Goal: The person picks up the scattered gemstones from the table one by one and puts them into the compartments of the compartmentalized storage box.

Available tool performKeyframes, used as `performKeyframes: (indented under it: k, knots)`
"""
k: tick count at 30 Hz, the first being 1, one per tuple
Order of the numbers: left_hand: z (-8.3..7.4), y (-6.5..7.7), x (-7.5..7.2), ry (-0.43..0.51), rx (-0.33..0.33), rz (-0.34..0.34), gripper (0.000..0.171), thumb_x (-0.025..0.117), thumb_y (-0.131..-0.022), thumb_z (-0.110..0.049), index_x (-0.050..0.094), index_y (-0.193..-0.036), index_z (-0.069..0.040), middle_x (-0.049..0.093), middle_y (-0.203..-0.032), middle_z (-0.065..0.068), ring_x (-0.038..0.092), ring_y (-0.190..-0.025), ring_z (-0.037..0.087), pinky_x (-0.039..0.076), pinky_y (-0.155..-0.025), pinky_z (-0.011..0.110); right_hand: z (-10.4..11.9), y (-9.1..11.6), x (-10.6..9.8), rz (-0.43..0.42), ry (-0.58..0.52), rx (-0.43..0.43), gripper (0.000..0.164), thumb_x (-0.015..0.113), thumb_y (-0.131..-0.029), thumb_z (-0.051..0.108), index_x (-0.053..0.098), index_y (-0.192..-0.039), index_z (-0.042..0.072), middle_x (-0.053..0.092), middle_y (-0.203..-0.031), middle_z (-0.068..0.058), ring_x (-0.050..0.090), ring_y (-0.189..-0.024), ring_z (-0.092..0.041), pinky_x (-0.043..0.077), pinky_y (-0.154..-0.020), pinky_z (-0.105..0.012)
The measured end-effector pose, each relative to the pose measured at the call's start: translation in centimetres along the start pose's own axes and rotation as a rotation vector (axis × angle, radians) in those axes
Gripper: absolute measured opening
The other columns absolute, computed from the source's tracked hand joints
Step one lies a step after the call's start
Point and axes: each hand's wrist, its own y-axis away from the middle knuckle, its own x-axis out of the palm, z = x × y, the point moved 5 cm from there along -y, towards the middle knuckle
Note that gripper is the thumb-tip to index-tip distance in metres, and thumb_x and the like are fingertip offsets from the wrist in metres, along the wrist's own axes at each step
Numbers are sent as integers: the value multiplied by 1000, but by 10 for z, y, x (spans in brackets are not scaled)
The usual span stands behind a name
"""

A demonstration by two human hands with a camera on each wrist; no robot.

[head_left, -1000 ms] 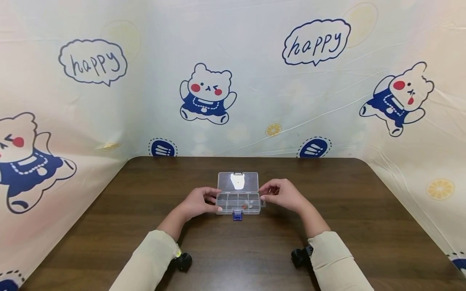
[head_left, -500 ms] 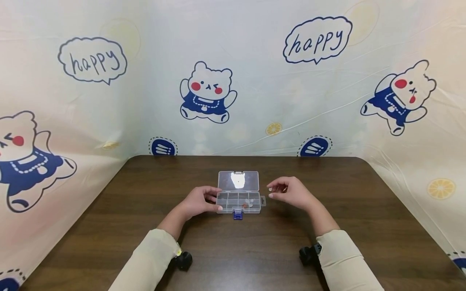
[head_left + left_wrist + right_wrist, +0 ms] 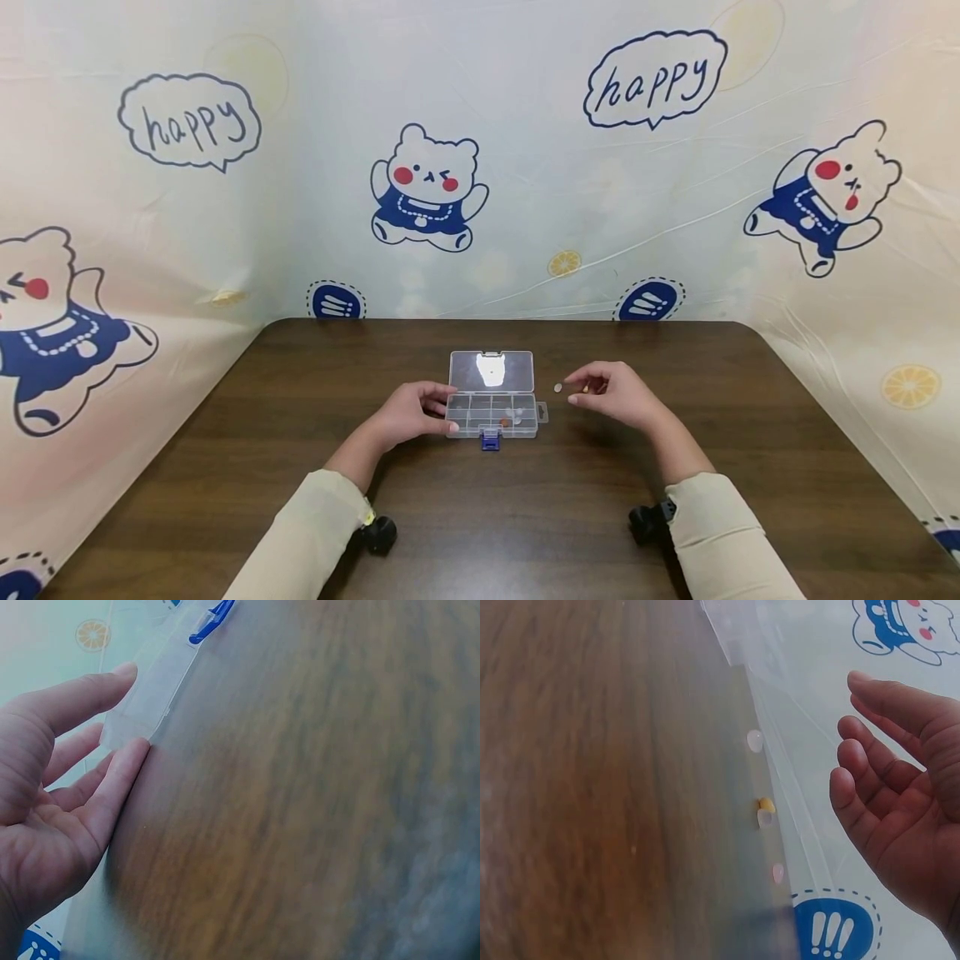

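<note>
A clear plastic compartment box [image 3: 480, 404] lies on the table with its lid [image 3: 468, 372] tilted back and a blue latch [image 3: 490, 442] at its front. Several small pieces [image 3: 517, 415], whitish and orange-brown, sit in its right compartments. My left hand [image 3: 411, 411] holds the box's left end, thumb at the front corner and fingers at the back. To the right of the box, my right hand [image 3: 617, 392] hovers low with fingers apart and holds nothing. Near its index fingertip is a small whitish piece [image 3: 558, 387]. The right wrist view shows a yellow piece [image 3: 766, 804] and a pink one [image 3: 778, 873].
The brown wooden table [image 3: 480, 517] ends at a back edge against a printed cloth [image 3: 525, 192]. A hang tab [image 3: 542, 412] sticks out from the box's right end. Black wrist cameras [image 3: 380, 535] are strapped near both sleeves.
My right hand has moved right, away from the box's right end, uncovering the hang tab and a small whitish piece on the table. My left hand stays on the box.
</note>
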Motion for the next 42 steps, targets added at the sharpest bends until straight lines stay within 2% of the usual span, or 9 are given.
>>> performKeyframes:
  k: [7,20,28,37,42]
  knots:
    - [1,0,0,-11,1,-5,60,90,-69,-23,66,-123,-13,65,-104,1,61,-94,19,54,-80,32,-7,4,-5,-13,7,17,28,79,-83,16,72,-107,3,67,-90,-1,56,-81,-21,51,-70,-30]
    - [-1,1,0,-15,7,-2,59,90,-70,-22,66,-123,-13,65,-104,2,61,-94,19,54,-79,32,-16,7,-14,-54,-51,19,25,79,-82,9,72,-105,0,68,-87,-3,59,-80,-22,51,-67,-28]
    - [-1,1,0,-26,14,0,59,89,-71,-21,66,-124,-12,65,-106,3,61,-95,20,54,-79,32,-27,9,-21,-62,-27,60,30,80,-82,11,71,-108,1,67,-92,-8,57,-82,-23,51,-67,-28]
    - [-1,1,1,-31,18,0,60,89,-71,-21,65,-125,-11,66,-106,3,61,-95,19,54,-79,32,-36,11,-25,-65,-8,82,28,78,-82,7,71,-108,-1,65,-87,-4,56,-80,-22,50,-67,-27]
    - [-1,2,0,-34,11,-3,60,89,-70,-22,66,-124,-13,65,-105,2,61,-94,19,54,-79,32,-38,12,-26,-50,-26,87,29,78,-81,6,70,-108,-4,67,-91,-10,57,-80,-21,50,-67,-26]
